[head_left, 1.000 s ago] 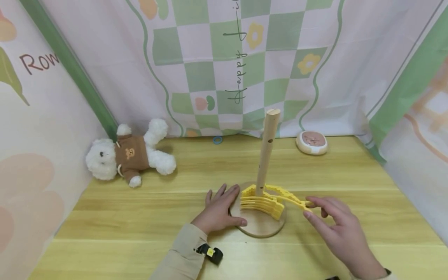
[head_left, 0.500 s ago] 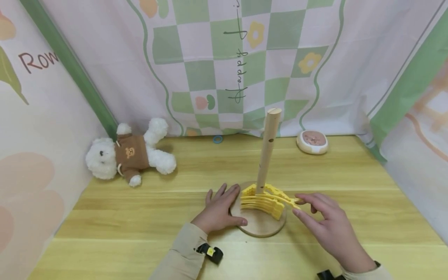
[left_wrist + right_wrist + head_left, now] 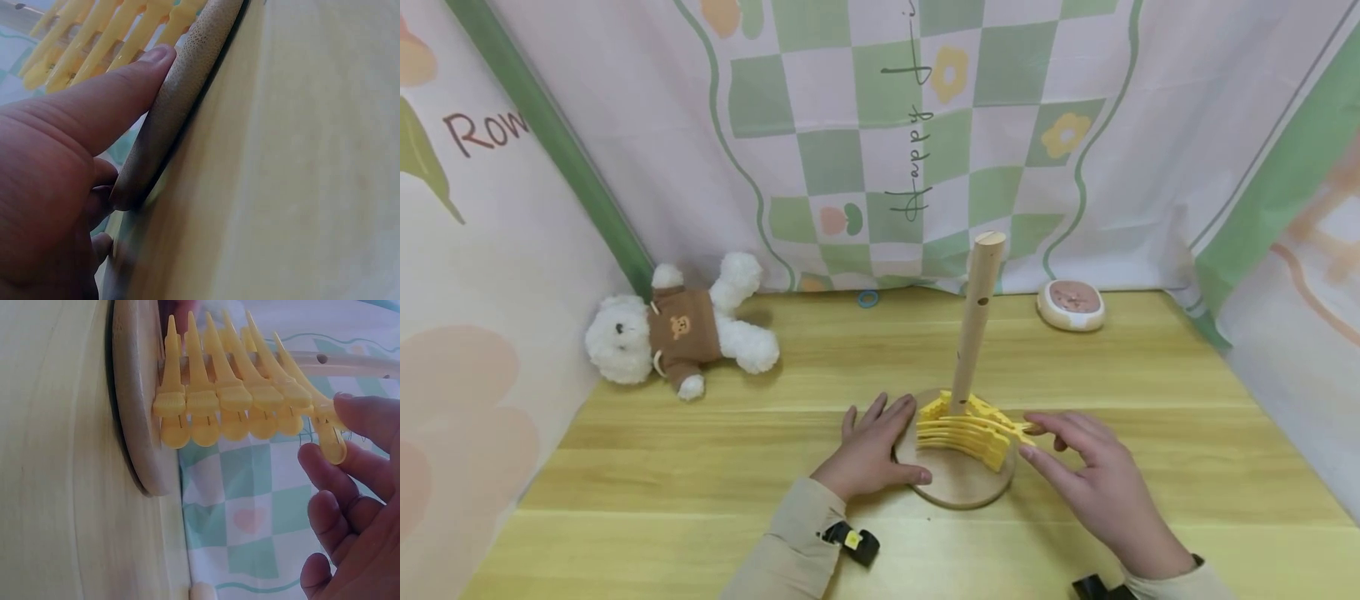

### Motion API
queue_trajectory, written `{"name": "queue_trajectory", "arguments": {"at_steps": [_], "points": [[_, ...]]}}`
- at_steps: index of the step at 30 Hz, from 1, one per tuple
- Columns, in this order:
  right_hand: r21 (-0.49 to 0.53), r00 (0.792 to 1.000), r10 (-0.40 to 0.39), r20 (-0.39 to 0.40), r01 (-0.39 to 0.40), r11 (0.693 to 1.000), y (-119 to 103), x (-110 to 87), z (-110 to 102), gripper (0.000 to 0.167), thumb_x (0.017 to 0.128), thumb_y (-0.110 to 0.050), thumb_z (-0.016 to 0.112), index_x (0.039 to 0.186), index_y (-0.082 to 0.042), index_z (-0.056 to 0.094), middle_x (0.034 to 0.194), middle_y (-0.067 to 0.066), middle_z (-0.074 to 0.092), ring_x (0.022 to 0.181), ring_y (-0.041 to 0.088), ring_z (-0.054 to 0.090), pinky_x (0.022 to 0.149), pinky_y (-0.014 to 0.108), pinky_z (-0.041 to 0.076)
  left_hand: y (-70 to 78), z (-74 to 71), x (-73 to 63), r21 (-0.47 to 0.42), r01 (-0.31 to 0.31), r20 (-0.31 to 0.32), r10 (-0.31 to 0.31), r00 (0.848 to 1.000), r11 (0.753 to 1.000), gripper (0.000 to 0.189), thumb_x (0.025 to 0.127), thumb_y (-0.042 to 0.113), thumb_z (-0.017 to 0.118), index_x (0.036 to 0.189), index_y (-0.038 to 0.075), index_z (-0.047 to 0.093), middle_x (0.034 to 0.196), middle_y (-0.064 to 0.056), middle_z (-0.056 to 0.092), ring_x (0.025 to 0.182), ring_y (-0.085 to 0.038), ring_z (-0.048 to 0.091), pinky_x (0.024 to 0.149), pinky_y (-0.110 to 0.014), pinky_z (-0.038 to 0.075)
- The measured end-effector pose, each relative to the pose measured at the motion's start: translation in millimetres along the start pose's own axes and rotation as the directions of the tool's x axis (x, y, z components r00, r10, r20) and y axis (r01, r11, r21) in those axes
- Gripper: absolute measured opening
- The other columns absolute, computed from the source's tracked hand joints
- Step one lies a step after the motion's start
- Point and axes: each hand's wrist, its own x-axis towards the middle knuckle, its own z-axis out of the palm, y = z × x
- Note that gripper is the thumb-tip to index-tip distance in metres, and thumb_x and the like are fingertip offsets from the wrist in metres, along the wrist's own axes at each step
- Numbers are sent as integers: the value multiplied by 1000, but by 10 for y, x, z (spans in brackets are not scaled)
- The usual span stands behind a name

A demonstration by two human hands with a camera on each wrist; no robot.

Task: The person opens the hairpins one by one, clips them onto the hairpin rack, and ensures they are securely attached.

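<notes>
A round wooden base (image 3: 962, 493) carries an upright wooden post (image 3: 976, 321) with small holes in it. Several yellow hair clips (image 3: 958, 442) are stacked one over another around the foot of the post. My left hand (image 3: 874, 450) rests on the base's left side, fingers spread and thumb lying on the rim. With thumb and forefinger, my right hand (image 3: 1090, 475) pinches the tail of the topmost yellow hair clip (image 3: 331, 447). In the right wrist view that clip tilts away from the stack, its long jaws beside the post.
A white plush dog (image 3: 681, 333) in a brown top lies at the back left of the wooden table (image 3: 700, 500). A small blue ring (image 3: 868, 298) and a rounded white-and-pink device (image 3: 1071, 305) sit near the patterned curtain (image 3: 880, 150).
My right hand has moved left towards the post with the hair clip, which now lies close against the stack. The left hand stays in place on the base.
</notes>
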Motion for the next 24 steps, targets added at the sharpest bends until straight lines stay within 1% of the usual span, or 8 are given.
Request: {"name": "queue_trajectory", "arguments": {"at_steps": [5, 8, 16, 21, 24], "points": [[-6, 999, 40, 29, -39, 999, 11, 8, 9, 38, 82, -6, 82, 118, -14, 73, 109, -4, 69, 100, 4, 53, 85, 18, 39, 5, -4, 0, 0, 0, 1, 0, 1000, 1000, 105, 81, 56, 77, 161, 15, 24, 167, 1, 19, 154, -31, 4, 117, -63, -8], [-5, 998, 47, 36, -47, 999, 19, 13, 13, 37, 82, -7, 82, 118, -15, 73, 108, -4, 68, 105, 1, 51, 87, 18, 38, 2, -6, 2, 2, 0, 2, 0, 1000, 1000, 105, 81, 56, 77, 161, 14, 24, 167, 0, 19, 154, -31, 4, 117, -63, -7], [-20, 999, 24, 37, -23, 1000, 41, 23, 7, 37, 81, -7, 83, 116, -14, 74, 101, -7, 67, 99, 2, 52, 83, 17, 39, 5, -4, 1, 3, -1, 0, 1, 1000, 1000, 105, 81, 57, 77, 161, 15, 23, 167, 1, 19, 154, -30, 4, 117, -63, -7], [-16, 999, 20, 40, -19, 1000, 29, 32, -2, 36, 81, -7, 83, 115, -12, 74, 99, -11, 66, 95, 9, 55, 81, 16, 40, -12, 12, 6, 8, 2, 1, -2, 1000, 1000, 105, 81, 58, 76, 161, 15, 23, 167, 2, 18, 154, -30, 4, 117, -63, -7], [-18, 999, 17, 43, -16, 1000, 19, 37, -8, 36, 81, -7, 83, 115, -12, 74, 98, -11, 66, 94, 10, 55, 80, 16, 40, -17, 17, 7, 6, 2, 2, -2, 1000, 1000, 106, 81, 59, 75, 161, 15, 23, 167, 2, 18, 154, -29, 4, 117, -63, -7]]}}
